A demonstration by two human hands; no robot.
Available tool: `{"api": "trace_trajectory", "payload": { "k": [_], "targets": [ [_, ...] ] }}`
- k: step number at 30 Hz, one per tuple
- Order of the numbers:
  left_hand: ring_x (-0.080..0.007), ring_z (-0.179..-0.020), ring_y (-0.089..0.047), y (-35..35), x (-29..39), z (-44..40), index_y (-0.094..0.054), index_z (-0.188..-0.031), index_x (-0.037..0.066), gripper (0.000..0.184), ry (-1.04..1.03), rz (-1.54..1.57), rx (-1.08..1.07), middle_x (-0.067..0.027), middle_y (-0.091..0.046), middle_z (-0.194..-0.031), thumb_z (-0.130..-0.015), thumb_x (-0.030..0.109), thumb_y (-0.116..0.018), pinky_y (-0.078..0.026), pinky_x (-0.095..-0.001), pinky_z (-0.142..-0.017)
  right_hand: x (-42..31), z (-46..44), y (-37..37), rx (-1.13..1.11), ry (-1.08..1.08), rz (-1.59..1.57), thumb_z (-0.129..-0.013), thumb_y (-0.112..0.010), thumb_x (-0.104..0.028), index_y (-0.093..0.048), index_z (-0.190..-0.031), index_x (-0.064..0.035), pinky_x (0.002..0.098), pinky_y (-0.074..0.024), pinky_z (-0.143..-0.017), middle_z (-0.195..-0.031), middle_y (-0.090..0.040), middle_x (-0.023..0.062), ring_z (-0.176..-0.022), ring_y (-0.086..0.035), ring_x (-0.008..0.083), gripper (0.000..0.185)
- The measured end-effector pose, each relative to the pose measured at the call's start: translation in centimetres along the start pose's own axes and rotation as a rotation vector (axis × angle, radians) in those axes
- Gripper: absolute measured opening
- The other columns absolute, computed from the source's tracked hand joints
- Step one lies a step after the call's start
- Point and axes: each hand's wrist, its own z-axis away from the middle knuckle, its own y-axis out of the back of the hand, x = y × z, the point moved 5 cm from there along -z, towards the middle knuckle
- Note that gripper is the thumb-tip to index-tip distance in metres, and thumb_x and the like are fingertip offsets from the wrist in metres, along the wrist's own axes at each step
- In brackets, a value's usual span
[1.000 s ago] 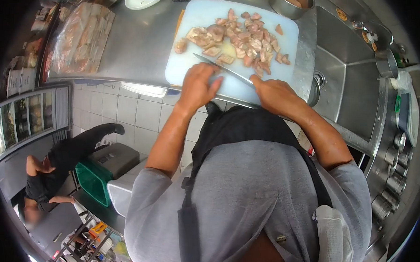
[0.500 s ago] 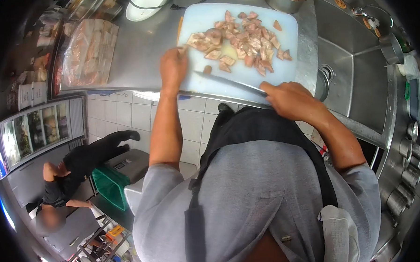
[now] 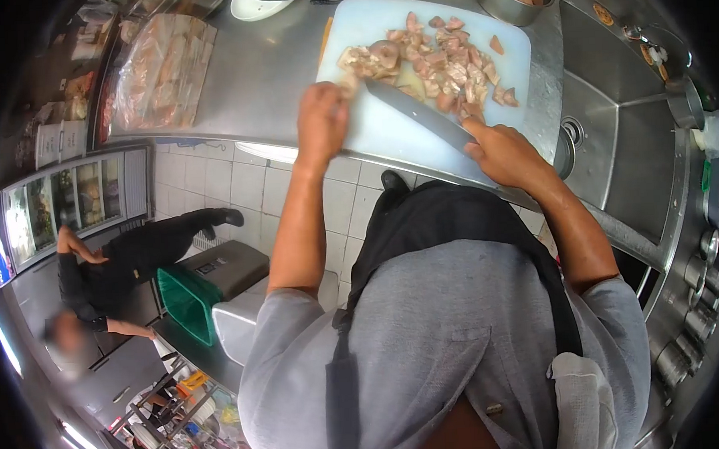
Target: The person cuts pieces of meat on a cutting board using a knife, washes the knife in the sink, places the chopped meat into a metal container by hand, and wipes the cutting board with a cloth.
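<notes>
My right hand (image 3: 507, 154) is wrapped round the handle of a wide-bladed kitchen knife (image 3: 423, 117). Its blade slants over the white cutting board (image 3: 404, 150), with the tip toward my left hand. At the board's left edge, my left hand (image 3: 323, 120) is closed, pinching what looks like a piece of meat (image 3: 348, 84), blurred by motion. Chopped pieces of pinkish meat (image 3: 453, 64) lie heaped across the board's middle and right. Larger pale pieces (image 3: 368, 59) sit just beyond my left fingers.
Right of the board is a steel sink (image 3: 629, 156), with a metal bowl (image 3: 518, 1) behind the board. Bagged packages (image 3: 168, 68) lie at the counter's left, and a white dish (image 3: 261, 2) at the back. Another person (image 3: 128, 263) stands behind left, near a green bin (image 3: 188, 304).
The knife has swung so its tip points farther up the board, closer to the larger pieces. My left hand has shifted slightly right relative to the board. The other person's arm has moved.
</notes>
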Motion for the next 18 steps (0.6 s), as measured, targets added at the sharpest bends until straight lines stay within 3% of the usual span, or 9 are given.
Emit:
{"api": "trace_trajectory", "payload": {
  "k": [2,3,6,9,15,18],
  "targets": [
    [-0.0299,-0.099,-0.066,-1.4,1.0,2.1,-0.073,-0.107,0.008,0.025,-0.215,-0.270,-0.076,-0.0159,-0.065,-0.120,-0.085,-0.004,-0.069,-0.054,-0.0380,-0.087,0.2,0.0,-0.2,0.031,0.014,0.010,-0.101,-0.058,-0.018,-0.057,-0.125,-0.0050,0.0590,-0.0491,-0.087,-0.103,-0.071,0.0288,-0.100,-0.067,0.0489,0.027],
    [-0.0354,-0.108,-0.065,-1.4,0.9,2.4,-0.071,-0.110,0.008,0.032,-0.152,-0.184,-0.091,-0.0187,-0.064,-0.123,-0.081,-0.005,-0.071,-0.053,-0.0423,-0.092,0.2,0.0,-0.3,0.048,0.021,0.013,-0.101,-0.058,-0.017,-0.057,-0.125,-0.0048,0.0590,-0.0492,-0.087,-0.102,-0.071,0.0288,-0.099,-0.067,0.0490,0.027],
    [-0.0407,-0.116,-0.059,-0.9,0.8,3.4,-0.067,-0.117,0.002,0.037,0.015,0.028,0.012,-0.0207,-0.063,-0.125,-0.080,-0.002,-0.069,-0.048,-0.0466,-0.100,-0.6,0.7,0.5,0.080,0.067,0.043,-0.101,-0.058,-0.015,-0.056,-0.126,-0.0038,0.0586,-0.0503,-0.084,-0.099,-0.071,0.0285,-0.096,-0.068,0.0492,0.028],
    [-0.0385,-0.113,-0.061,-0.8,0.5,3.4,-0.063,-0.120,0.002,0.038,0.086,0.109,0.016,-0.0199,-0.063,-0.122,-0.083,0.001,-0.071,-0.049,-0.0447,-0.100,-2.1,1.1,1.2,0.208,0.145,0.028,-0.100,-0.060,-0.014,-0.055,-0.121,-0.0051,0.0598,-0.0472,-0.076,-0.089,-0.069,0.0284,-0.087,-0.065,0.0506,0.024],
    [-0.0345,-0.101,-0.063,-0.8,1.1,2.3,-0.067,-0.108,0.003,0.025,0.116,0.096,0.147,-0.0141,-0.066,-0.106,-0.085,0.009,-0.076,-0.051,-0.0433,-0.090,-3.6,-0.8,0.5,0.157,0.221,0.123,-0.100,-0.059,-0.015,-0.055,-0.129,-0.0064,0.0591,-0.0486,-0.075,-0.089,-0.070,0.0281,-0.085,-0.066,0.0504,0.031],
    [-0.0344,-0.095,-0.062,-1.5,0.7,1.9,-0.068,-0.101,0.005,0.021,0.065,0.065,0.135,-0.0115,-0.066,-0.099,-0.083,0.009,-0.078,-0.050,-0.0447,-0.084,-4.7,-0.8,1.1,0.173,0.222,0.193,-0.096,-0.057,-0.008,-0.060,-0.116,-0.0001,0.0578,-0.0532,-0.077,-0.088,-0.070,0.0293,-0.087,-0.070,0.0472,0.022]
  ]
}}
